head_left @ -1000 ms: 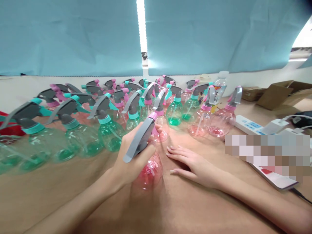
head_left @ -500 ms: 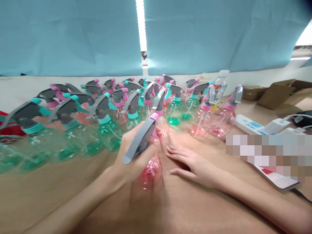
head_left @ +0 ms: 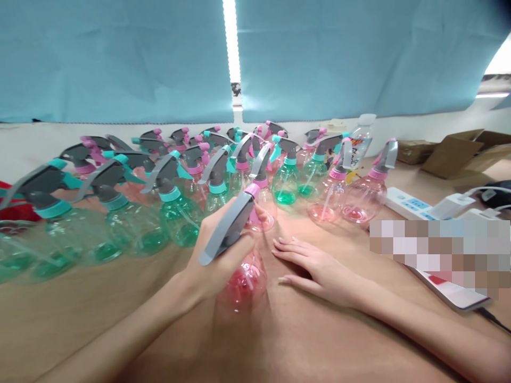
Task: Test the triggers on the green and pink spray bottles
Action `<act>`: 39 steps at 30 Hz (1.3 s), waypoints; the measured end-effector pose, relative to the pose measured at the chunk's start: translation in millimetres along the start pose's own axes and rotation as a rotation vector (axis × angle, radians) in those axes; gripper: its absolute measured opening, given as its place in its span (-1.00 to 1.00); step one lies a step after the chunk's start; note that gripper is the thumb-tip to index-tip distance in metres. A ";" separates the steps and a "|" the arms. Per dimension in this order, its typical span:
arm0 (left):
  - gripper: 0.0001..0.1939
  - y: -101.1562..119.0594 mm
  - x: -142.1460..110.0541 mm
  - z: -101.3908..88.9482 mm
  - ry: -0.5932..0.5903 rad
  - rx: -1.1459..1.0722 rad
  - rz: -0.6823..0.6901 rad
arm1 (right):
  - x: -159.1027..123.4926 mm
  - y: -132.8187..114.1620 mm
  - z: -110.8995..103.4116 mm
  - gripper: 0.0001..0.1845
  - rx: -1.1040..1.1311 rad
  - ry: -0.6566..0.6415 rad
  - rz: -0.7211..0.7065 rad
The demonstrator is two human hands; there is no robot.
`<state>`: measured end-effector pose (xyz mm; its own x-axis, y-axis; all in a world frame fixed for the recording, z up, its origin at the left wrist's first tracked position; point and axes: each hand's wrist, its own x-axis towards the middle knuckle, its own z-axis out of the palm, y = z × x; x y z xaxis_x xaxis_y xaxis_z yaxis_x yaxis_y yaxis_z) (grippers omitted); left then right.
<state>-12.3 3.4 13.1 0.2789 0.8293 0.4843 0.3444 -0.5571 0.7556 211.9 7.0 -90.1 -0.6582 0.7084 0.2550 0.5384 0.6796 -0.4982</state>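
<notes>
My left hand is closed around the neck and trigger head of a pink spray bottle. This bottle has a clear pink round body, a grey lever and a pink nozzle that points away from me. Part of its neck is hidden by my fingers. Flat on the table, my right hand lies to the right of the bottle, palm down, with its fingers stretched out and nothing in them. Just beyond my left hand stands another pink spray bottle, and a green spray bottle is to its left.
Several green and pink spray bottles fill the far and left side of the wooden table. At right are a white power strip with plugs and a partly blurred-out flat device. A water bottle and cardboard boxes stand farther back.
The held bottle's head and my left fingers have shifted very slightly. My right hand and the other bottles are where they were.
</notes>
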 end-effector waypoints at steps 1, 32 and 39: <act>-0.87 -0.1 0.2 0.3 0.004 -0.010 -0.012 | -0.1 0.3 0.1 -0.39 -0.002 -0.001 -0.001; -0.77 -4.0 -1.2 0.8 -0.043 -0.097 -0.023 | -0.2 0.0 -0.5 -0.40 0.020 0.004 -0.012; -0.73 -2.7 -1.7 1.2 -0.039 -0.086 -0.026 | 0.2 0.3 -0.9 -0.39 0.002 -0.011 -0.008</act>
<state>-12.6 3.5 9.7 0.3065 0.8399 0.4479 0.2739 -0.5284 0.8036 212.4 7.5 -89.5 -0.6681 0.7009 0.2498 0.5320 0.6847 -0.4982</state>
